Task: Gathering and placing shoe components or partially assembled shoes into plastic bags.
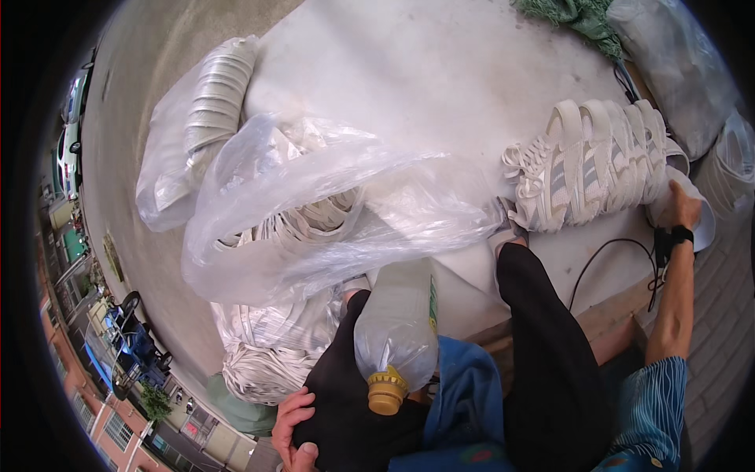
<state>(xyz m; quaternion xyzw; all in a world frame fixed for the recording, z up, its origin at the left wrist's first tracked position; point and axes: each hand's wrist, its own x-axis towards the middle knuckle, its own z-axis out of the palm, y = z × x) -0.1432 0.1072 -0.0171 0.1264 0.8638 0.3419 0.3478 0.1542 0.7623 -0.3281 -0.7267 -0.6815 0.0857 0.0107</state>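
My right hand (684, 206) reaches out to the far right. It grips the pale, curved end piece of a row of nested shoe uppers (586, 169); the fingertips are partly hidden. Off-white and grey, with laces at the left end, the uppers lie on their sides in an overlapping row. My left hand (295, 429) rests against my left thigh, its fingers loosely spread, holding nothing. Between my legs a large clear plastic bottle (397, 322) leans with its yellow cap toward me. In front of my knees lies an open clear plastic bag (275, 236) with pale shoe pieces inside.
Another bagged stack of pale pieces (216, 102) lies at the far left. A bundle of whitish strips (271, 374) sits beside my left leg. A black cable (609, 252) curves near my right wrist. Filled plastic bags (676, 71) and green netting (578, 20) are at the far right.
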